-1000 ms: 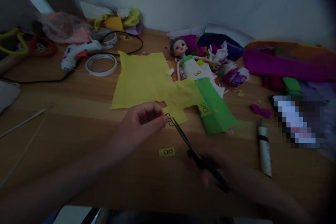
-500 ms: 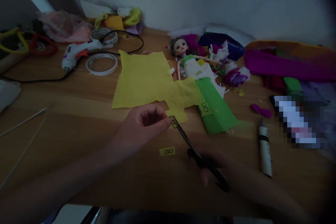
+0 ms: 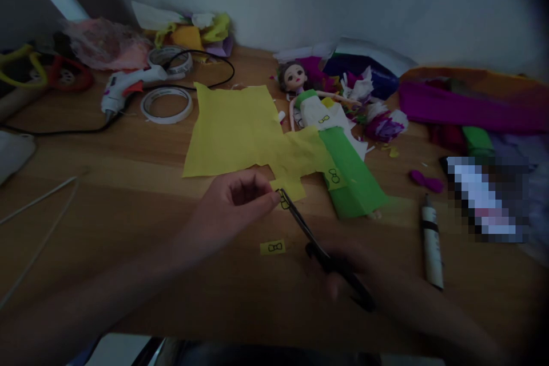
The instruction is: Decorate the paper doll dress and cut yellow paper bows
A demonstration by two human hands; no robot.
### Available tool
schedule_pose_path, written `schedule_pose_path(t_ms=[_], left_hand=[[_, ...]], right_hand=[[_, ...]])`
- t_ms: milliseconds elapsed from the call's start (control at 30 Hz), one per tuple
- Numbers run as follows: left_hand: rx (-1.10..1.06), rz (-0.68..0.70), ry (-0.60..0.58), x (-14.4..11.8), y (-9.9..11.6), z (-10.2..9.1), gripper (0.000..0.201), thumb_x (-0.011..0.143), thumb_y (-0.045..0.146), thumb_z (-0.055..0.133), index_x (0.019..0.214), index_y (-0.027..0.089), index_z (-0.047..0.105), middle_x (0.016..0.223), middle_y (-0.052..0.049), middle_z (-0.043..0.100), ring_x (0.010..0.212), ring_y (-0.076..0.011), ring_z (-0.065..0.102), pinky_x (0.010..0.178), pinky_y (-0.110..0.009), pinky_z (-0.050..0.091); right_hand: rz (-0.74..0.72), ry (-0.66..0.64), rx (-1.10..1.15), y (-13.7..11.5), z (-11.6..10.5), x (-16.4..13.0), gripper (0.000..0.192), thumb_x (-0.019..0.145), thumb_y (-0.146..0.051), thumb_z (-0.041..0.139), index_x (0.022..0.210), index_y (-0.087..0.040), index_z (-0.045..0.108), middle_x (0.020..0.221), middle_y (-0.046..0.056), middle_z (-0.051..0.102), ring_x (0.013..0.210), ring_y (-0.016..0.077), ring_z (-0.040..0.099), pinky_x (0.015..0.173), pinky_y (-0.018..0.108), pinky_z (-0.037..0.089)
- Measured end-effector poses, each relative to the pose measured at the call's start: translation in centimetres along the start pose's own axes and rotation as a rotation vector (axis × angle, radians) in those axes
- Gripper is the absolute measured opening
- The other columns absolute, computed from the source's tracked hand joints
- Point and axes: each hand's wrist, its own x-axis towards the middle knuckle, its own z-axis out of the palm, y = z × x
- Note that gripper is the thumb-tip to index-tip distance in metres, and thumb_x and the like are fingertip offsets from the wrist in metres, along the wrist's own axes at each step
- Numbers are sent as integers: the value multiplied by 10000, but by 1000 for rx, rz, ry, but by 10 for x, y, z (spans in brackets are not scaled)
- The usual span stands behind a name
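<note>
Between thumb and fingertips, my left hand (image 3: 234,214) pinches a small yellow paper piece (image 3: 284,200) with a bow outlined on it in black. My right hand (image 3: 351,269) is wrapped around black-handled scissors (image 3: 306,226), their blade tips at the edge of that piece. Another yellow slip with a drawn bow (image 3: 273,247) lies on the table below. Behind my hands spreads a large yellow paper sheet (image 3: 234,131), its right part overlapping the green skirt (image 3: 354,177) of a doll (image 3: 295,77). A third bow drawing (image 3: 333,176) rests on the green.
On the left are a glue gun (image 3: 128,86) with a black cord and a tape roll (image 3: 166,105). A marker (image 3: 432,243), a magenta bow cutout (image 3: 426,181) and a pixelated object (image 3: 484,200) lie right. Crumpled coloured paper (image 3: 189,34) and a magenta roll (image 3: 472,106) sit behind.
Almost nothing differs. The scissors and both hands hold nearly the same position at the small yellow piece.
</note>
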Motion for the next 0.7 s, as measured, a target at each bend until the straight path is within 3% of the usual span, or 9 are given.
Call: schedule_pose_path(t_ms=[300, 700], left_hand=[[-13, -2, -15, 0, -1, -1, 188, 714, 303, 670, 631, 180, 554, 559, 60, 517, 500, -69, 447, 472, -171, 329], [-65, -17, -24, 1, 0, -2, 180, 717, 278, 686, 634, 177, 561, 565, 58, 535, 514, -67, 456, 486, -166, 341]], right_hand=[[-5, 18, 20, -5, 0, -1, 261, 839, -386, 536, 743, -187, 673, 622, -15, 544, 585, 123, 465, 535, 239, 330], [-19, 6, -41, 0, -2, -2, 304, 884, -436, 524, 789, -188, 673, 698, -2, 580, 684, 152, 530, 607, 263, 383]])
